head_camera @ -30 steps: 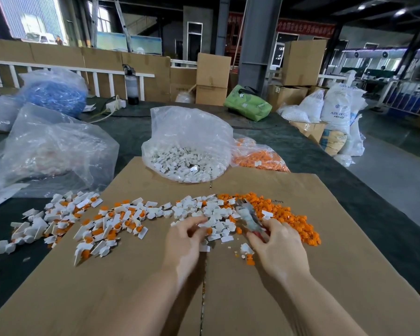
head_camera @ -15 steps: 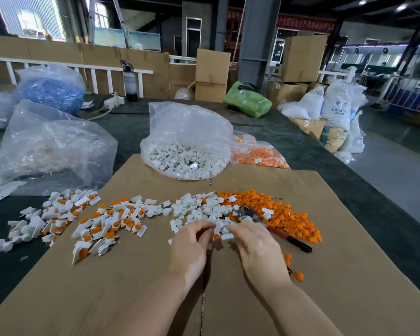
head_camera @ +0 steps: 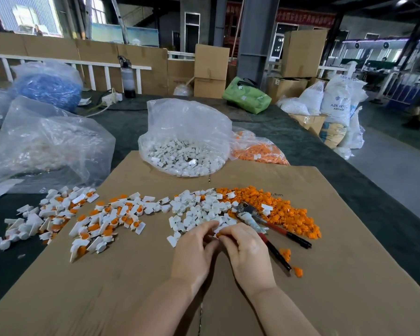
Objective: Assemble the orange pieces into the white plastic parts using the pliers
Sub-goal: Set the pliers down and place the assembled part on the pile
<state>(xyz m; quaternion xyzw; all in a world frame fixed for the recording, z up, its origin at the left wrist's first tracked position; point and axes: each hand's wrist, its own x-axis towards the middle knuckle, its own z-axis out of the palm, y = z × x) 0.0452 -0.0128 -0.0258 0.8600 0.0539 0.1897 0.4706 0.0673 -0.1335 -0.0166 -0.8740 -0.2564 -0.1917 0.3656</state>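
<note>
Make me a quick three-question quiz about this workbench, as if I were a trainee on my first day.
1. True or false: the pliers are in the right hand.
2. Which loose pile lies farthest right on the cardboard sheet? A) finished white-and-orange parts B) orange pieces C) blue scraps
3. What do both hands hold between their fingertips?

Key:
1. False. The pliers lie on the cardboard, beside the right hand.
2. B. The orange pieces are heaped at the right; the finished parts lie to the left.
3. A small white plastic part with an orange piece at it, pinched by the left hand and the right hand together.
</note>
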